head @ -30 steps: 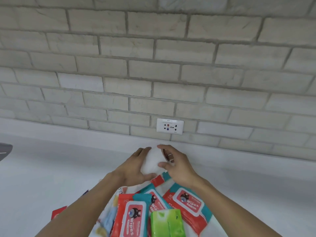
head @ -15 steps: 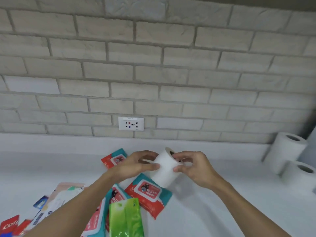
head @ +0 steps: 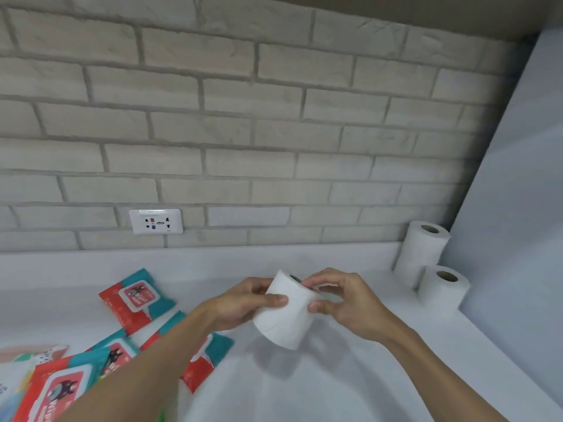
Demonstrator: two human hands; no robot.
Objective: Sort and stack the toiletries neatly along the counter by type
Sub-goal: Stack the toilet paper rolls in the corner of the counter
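I have the toilet roll (head: 283, 315) in the middle of my view. It's held up off the counter (head: 335, 385), and its shadow lies on the white surface just below. The roll is tilted, with the cardboard core end turned up and to the right.

My left hand (head: 240, 303) wraps the roll's side, thumb across the near face and fingers round the back. My right hand (head: 344, 303) pinches the core end, forefinger on the upper rim and thumb against the lower edge, the other fingers curled behind. So both hands grip the one roll.

Off to the right, the counter meets a pale side panel (head: 518, 208). In that corner a tall white roll (head: 422, 254) stands upright against the brick wall (head: 243, 132). I can't tell whether it's one roll or two stacked. A shorter roll (head: 441, 289) stands just in front of it, core hole facing up.

On the left, red-and-teal wipes packs lie flat. One pack (head: 137, 296) sits alone nearer the wall and another (head: 210, 357) lies partly under my left forearm. More overlap at the lower left (head: 61, 388), but they're blurred there. A white wall socket (head: 156, 221) sits low in the brickwork above them.
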